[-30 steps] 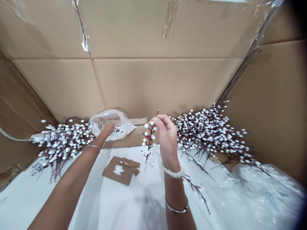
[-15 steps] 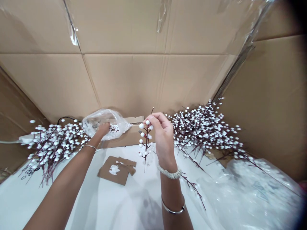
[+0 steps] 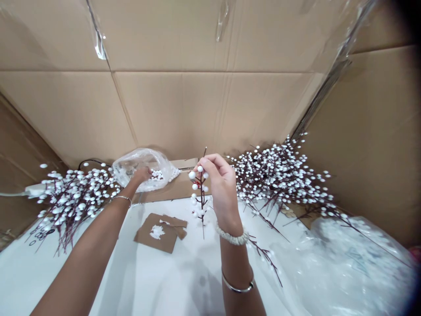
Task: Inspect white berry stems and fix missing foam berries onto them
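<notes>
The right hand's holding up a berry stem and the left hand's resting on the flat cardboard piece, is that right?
Not quite: the head view shows the left hand at the clear plastic bag, not on the cardboard piece, which lies apart from it. The right hand does hold up the berry stem.

Corrugated cardboard walls (image 3: 197,105) around a white work surface (image 3: 158,281), with a cardboard scrap (image 3: 144,235) and crumpled clear plastic (image 3: 348,267).

Plastic bag (image 3: 126,169) hides fingertips of the left hand (image 3: 140,175).
</notes>
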The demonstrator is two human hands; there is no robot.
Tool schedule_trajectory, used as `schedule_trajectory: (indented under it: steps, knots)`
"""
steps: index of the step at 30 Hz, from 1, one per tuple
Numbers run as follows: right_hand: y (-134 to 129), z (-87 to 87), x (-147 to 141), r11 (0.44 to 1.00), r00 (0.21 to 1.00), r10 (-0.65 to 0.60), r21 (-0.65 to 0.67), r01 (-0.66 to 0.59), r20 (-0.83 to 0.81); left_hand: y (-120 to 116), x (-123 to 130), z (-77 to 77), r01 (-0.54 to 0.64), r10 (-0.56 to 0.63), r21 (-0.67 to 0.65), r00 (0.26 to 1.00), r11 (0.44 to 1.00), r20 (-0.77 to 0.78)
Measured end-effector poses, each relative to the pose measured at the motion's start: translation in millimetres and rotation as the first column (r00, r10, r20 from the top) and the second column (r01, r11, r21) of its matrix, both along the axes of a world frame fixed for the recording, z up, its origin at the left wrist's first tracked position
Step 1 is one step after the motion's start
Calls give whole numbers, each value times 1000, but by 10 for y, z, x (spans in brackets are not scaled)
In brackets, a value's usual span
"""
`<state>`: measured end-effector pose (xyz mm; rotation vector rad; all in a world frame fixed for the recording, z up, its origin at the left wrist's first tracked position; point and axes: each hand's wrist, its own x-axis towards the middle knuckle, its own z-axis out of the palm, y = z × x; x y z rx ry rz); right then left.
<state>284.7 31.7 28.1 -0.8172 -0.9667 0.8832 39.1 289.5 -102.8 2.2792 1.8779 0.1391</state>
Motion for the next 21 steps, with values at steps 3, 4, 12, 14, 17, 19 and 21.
schedule_trajectory:
  steps: [3, 4, 12, 14, 17, 19, 21]
  knots:
    - [0, -4, 2, 1000, 1000, 8, -2, -8, -2, -47, 32, 61, -87, 87, -1, 996, 996, 30]
    - [1, -7, 3, 1000, 1000, 11, 1, -11, -5, -70, 36, 104, -93, 92, 13, 994, 996, 58]
    - [-3, 14, -53, 995, 993, 99, -22, -100, -65, -698, -78, 671, -26, -98, 250, 877, 968, 471]
    - [-11, 29, -108, 983, 982, 171, -56, -176, -76, -1035, -61, 787, -59, -150, 321, 795, 945, 588]
    - [-26, 37, -222, 961, 961, 270, -40, -273, -63, -1566, 83, 945, -173, -285, 352, 325, 920, 902]
    - [-43, 35, -309, 943, 942, 332, -11, -333, -43, -1865, 229, 1050, -180, -353, 360, 71, 916, 933]
    - [-68, 35, -395, 921, 921, 389, -2, -389, -15, -2084, 367, 1147, -189, -397, 382, -49, 905, 916]
